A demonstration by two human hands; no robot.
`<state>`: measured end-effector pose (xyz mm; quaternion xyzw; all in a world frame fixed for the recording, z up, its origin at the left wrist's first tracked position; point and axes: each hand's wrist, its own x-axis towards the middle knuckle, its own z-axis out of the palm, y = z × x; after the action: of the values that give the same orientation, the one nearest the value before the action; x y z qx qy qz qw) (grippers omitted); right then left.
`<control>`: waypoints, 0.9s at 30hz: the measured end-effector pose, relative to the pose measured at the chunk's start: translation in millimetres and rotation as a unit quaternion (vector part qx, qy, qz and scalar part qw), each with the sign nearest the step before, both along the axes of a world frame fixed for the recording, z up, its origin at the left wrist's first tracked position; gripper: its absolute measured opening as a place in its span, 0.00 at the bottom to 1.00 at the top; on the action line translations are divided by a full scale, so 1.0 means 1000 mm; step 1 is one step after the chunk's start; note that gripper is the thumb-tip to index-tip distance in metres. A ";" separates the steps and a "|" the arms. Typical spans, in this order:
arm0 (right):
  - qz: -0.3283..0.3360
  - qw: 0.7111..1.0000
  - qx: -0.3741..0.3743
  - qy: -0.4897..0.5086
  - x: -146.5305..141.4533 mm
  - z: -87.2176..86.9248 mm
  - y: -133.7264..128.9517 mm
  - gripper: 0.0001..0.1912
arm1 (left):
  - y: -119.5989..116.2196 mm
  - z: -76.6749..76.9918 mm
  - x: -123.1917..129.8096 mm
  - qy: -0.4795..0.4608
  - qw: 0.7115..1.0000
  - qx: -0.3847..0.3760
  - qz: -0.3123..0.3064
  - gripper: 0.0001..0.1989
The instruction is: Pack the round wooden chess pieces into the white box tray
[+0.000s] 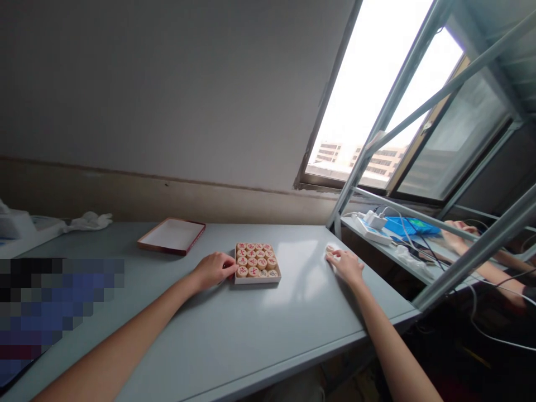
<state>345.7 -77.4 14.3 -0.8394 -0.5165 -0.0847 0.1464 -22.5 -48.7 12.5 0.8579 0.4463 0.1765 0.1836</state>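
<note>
An open box of round wooden Chinese chess pieces lies on the grey-blue table. The pieces stand in rows, most with red characters and a few in the front row with dark ones. At the box's left wall, the fingers of my left hand are closed on its edge. Far to the right, near the table's end, my right hand has its fingers closed on a pale Chinese chess piece. My fingers partly cover it, and I cannot tell whether more than one is there.
The box lid lies upturned behind my left hand. A bed-frame post rises at the table's right end. Beyond it, another person's arm rests near cables and a power strip. White crumpled material lies back left.
</note>
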 end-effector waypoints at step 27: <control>0.404 0.912 0.067 0.036 -0.136 0.009 -0.026 0.09 | 0.000 -0.002 -0.001 -0.011 1.000 -0.010 0.003 0.17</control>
<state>209.3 -103.8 23.5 -0.5496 -0.7993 -0.0223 0.2421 -23.9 -48.7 10.7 0.8525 0.4488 0.1821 0.1967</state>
